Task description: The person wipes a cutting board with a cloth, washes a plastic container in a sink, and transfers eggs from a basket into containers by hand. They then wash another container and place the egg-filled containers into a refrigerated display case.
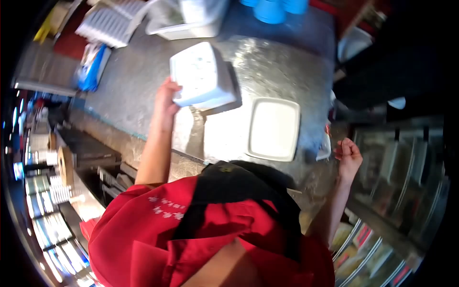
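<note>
My left hand (167, 99) is closed on the lower left edge of a white square tub (203, 76), which is tilted over the metal worktop. Motion smears the tub's outline a little, and its contents cannot be made out. To the right of it a white square lid or shallow tray (273, 129) with a raised rim lies flat on the worktop. Past the worktop's right edge is my right hand (349, 155), its fingers curled together. Whatever they may hold is hidden. Closest to that hand is a small clear plastic bag (325, 146), apart from the fingers.
A white bin (189, 31) and blue cups (270, 10) stand along the far side of the worktop (124, 81). At the far left are a blue-and-white packet (92, 67) and a white ribbed rack (110, 21). A person in dark clothing (392, 71) stands at the right, by glass-fronted shelves (397, 162).
</note>
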Tool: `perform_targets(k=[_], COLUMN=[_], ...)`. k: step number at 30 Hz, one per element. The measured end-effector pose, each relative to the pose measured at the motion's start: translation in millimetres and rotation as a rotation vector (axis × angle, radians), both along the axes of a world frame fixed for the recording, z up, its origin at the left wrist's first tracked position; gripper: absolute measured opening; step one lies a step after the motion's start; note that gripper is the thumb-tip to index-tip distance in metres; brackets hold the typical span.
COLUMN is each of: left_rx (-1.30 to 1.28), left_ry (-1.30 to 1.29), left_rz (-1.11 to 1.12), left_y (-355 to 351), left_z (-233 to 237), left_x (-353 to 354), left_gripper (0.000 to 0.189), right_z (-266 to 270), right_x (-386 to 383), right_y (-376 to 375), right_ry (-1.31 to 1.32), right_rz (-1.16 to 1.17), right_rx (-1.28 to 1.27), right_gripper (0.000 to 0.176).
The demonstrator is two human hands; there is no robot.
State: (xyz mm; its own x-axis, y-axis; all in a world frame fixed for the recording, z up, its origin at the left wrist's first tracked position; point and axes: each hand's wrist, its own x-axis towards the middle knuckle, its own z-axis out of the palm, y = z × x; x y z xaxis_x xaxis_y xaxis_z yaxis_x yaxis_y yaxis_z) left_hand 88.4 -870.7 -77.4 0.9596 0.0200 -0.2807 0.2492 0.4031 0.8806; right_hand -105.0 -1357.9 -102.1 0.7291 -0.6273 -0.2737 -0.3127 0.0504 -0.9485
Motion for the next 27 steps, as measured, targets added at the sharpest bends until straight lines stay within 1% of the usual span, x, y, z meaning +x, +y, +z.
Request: perform_targets(k=[1,2,3,5,6,7,8,9,10,12,13,15,16,17,19,21,23,25,26,27], left_rx=[-0.005,-0.043,-0.054,-0.058,-0.08,-0.092,-0.066,-0.04,-0.04,-0.04,-0.028,-0.059,-0.026,0.01,0.021,0.025,0.007,0.021,0.033,0.028], left_ry=[0.027,0.027,0.026,0.03,0.009,0.011,0.019,0.026,0.015,-0.004,-0.017,-0.02,-0.015,-0.004,0.007,-0.013,-0.031,-0.012,-0.02,-0.019], left_rz=[0.106,0.142,0.157,0.177,0.18,0.191,0.18,0.168,0.176,0.196,0.209,0.213,0.227,0.243,0.258,0.211,0.215,0.246,0.215,0.217], left_y=[-13.2,-13.3,-11.6,-9.2,-19.5,-19.4,-21.2,-22.9,-25.3,-32.2,-34.2,-35.3,-35.3,-34.5,-32.1,-34.1,-33.7,-32.7,-29.7,-28.8], left_z=[8.5,3.7,0.7,-8.9,-1.9,-2.0,-0.6,0.9,1.2,4.5,7.0,11.4,12.2,11.3,11.9,20.4,23.3,29.4,20.5,15.0], left_x=[-3.9,-2.3,-2.8,-4.4,-5.9,-7.1,-5.5,-4.5,-3.7,-6.0,-7.1,-8.3,-8.9,-10.6,-10.4,-9.7,-2.2,6.8,13.2,15.4], left_gripper=[0.05,0.05,0.05,0.052,0.052,0.052,0.052,0.051,0.05,0.05,0.049,0.047,0.045,0.044,0.045,0.055,0.054,0.055,0.047,0.047], right_z=[15.1,29.4,42.5,62.1,77.4,80.4,75.5,72.6,68.4,34.5,23.2,7.9,6.6,5.5,8.7,19.0,36.6,33.2,27.7,22.7], right_x=[19.7,38.7,53.1,83.3,97.8,113.7,134.4,156.0,177.3,215.5,219.8,227.2,224.7,223.1,220.7,223.6,225.9,231.5,232.6,234.8], right_y=[20.1,43.7,65.9,119.0,138.1,167.6,188.6,208.9,226.3,252.5,260.2,273.1,278.7,281.4,281.7,279.7,281.1,281.7,281.0,280.8], right_ry=[-0.013,-0.035,-0.054,-0.165,-0.206,-0.236,-0.348,-0.306,-0.267,-0.176,-0.18,-0.214,-0.214,-0.204,-0.228,-0.241,-0.297,-0.287,-0.287,-0.287], right_rz=[0.038,0.174,0.302,0.55,0.652,0.71,0.821,0.857,0.89,0.847,0.856,0.93,0.936,0.958,0.913,0.939,0.918,0.897,0.896,0.896], right_rx=[0.007,-0.009,-0.031,0.085,0.096,0.082,-0.044,-0.128,-0.215,-0.272,-0.284,-0.121,0.077,0.072,0.078,0.084,0.048,0.044,0.051,0.06], right_gripper=[0.025,0.026,0.027,0.028,0.026,0.024,0.028,0.037,0.045,0.063,0.063,0.072,0.072,0.072,0.07,0.068,0.066,0.066,0.066,0.066])
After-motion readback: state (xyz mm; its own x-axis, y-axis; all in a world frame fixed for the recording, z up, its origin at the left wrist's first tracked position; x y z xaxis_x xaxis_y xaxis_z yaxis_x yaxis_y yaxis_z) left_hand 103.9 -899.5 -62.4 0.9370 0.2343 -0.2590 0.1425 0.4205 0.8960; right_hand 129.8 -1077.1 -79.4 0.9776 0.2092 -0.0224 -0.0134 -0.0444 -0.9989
